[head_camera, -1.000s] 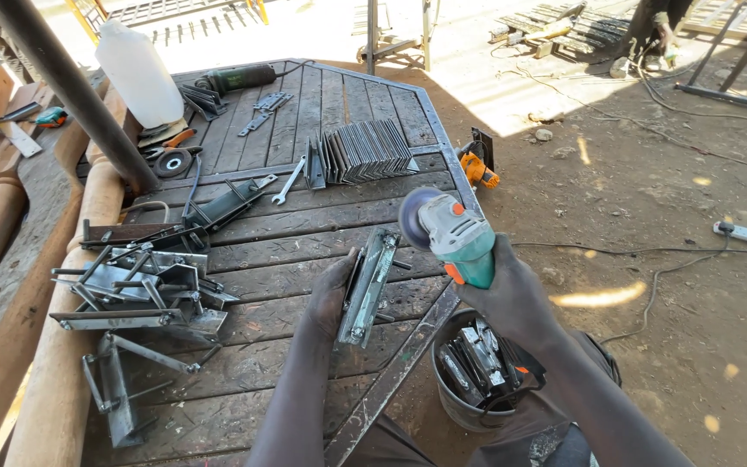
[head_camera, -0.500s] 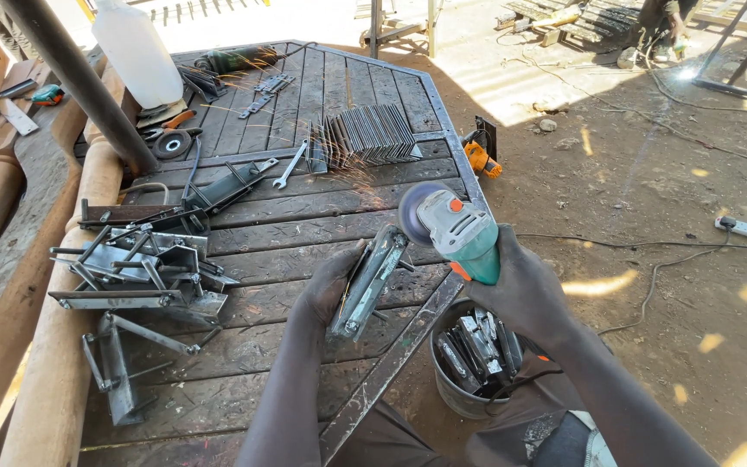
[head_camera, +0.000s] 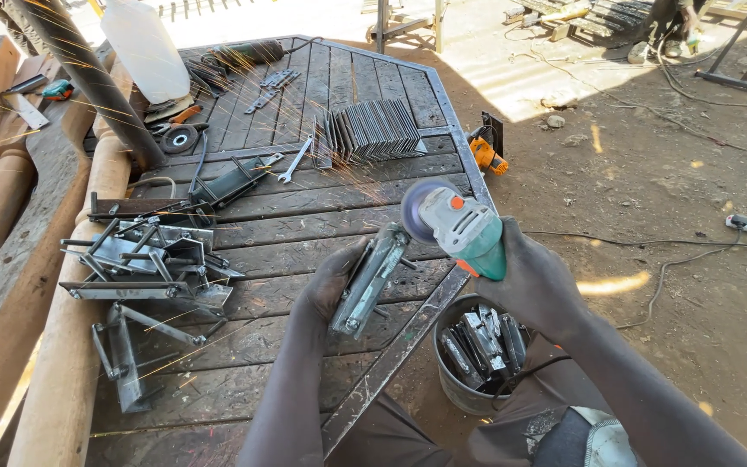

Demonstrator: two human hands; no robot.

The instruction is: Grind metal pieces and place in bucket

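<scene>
Grinding upper end of metal bracket (head_camera: 369, 278), held tilted above table (head_camera: 304, 216) in left hand (head_camera: 332, 284), fingers wrapped round it. Right hand (head_camera: 536, 287) clamps angle grinder (head_camera: 458, 227); disc touching, sparks flying left. Keep fingers below disc, pressure light.

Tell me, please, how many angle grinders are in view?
2: the green angle grinder in the right hand, and an orange one hanging off the table's far right edge. Others may be hidden among the clutter.

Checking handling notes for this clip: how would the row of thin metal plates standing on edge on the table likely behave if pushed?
The row of plates stands on edge, leaning together, so a sideways push would probably topple it domino-like. Each plate looks rigid steel, likely heavy for its size. The thin cut edges may be sharp.
</scene>
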